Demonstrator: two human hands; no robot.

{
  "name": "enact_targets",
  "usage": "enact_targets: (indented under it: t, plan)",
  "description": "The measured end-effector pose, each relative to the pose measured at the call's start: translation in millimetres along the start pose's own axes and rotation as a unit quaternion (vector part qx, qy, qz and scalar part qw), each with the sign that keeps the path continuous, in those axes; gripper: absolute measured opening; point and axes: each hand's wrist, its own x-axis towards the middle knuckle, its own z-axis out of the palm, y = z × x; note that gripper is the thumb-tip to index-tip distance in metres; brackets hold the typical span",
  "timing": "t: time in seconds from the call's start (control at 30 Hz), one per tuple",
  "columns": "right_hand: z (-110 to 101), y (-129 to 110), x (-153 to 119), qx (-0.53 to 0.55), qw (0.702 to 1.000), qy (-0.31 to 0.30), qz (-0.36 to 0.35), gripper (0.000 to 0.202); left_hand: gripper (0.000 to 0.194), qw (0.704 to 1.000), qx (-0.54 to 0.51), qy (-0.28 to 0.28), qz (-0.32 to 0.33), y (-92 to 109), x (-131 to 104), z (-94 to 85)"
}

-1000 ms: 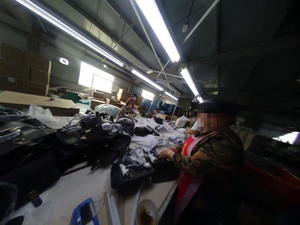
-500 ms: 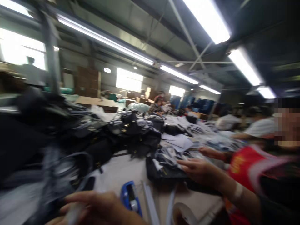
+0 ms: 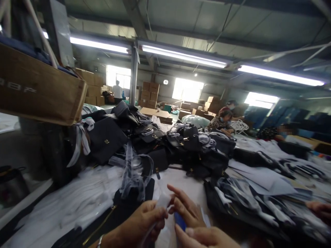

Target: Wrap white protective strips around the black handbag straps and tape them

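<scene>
My left hand (image 3: 147,217), with a silvery bracelet at the wrist, pinches a soft white wrapping strip (image 3: 163,199) between thumb and fingers. A pale tail of it hangs below. My right hand (image 3: 190,212) comes in from the right, its fingers stretched out and their tips touching or nearly touching the strip. Its thumb side is low in the picture, apart from those fingers. Between its parts shows a blue tape dispenser (image 3: 180,221), mostly hidden. A black bag (image 3: 103,224) with a gold zip lies under my left forearm. Another black bag (image 3: 134,193) with clear-wrapped straps sits beyond.
Black handbags (image 3: 155,158) are heaped across the table. White wrapping sheets (image 3: 74,199) cover its left side. Wrapped straps (image 3: 243,196) lie on a bag at right, near a co-worker's hand (image 3: 319,208). A cardboard box (image 3: 38,82) juts in at upper left.
My view has swung left, so the table's contents sit further right. Both my hands now meet around the white strip. The co-worker has moved mostly out of view at right.
</scene>
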Motion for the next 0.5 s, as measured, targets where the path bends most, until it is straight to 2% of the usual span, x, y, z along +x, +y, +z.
enact_targets:
  t: [0.13,0.23,0.3,0.4,0.5]
  plan:
    - [13.2,-5.0,1.5,-0.107,0.994,-0.023,0.011,0.033,0.036,0.994,0.085,0.042,0.045,-5.7,3.3,3.4]
    - [23.6,-3.9,2.9,-0.175,0.984,0.031,0.017,0.021,0.040,0.981,0.157,0.081,0.077,-9.2,4.7,3.9]
    - [29.7,-1.9,3.4,-0.212,0.975,0.064,0.000,0.014,0.042,0.976,0.180,0.085,0.092,-12.5,6.6,3.0]
    - [35.2,1.1,5.8,-0.226,0.972,0.057,-0.022,0.010,0.044,0.979,0.165,0.094,0.080,-18.4,11.8,-0.1]
    - [32.5,4.4,12.4,-0.190,0.981,0.033,-0.005,0.015,0.043,0.983,0.136,0.120,0.036,-22.5,17.0,-4.4]
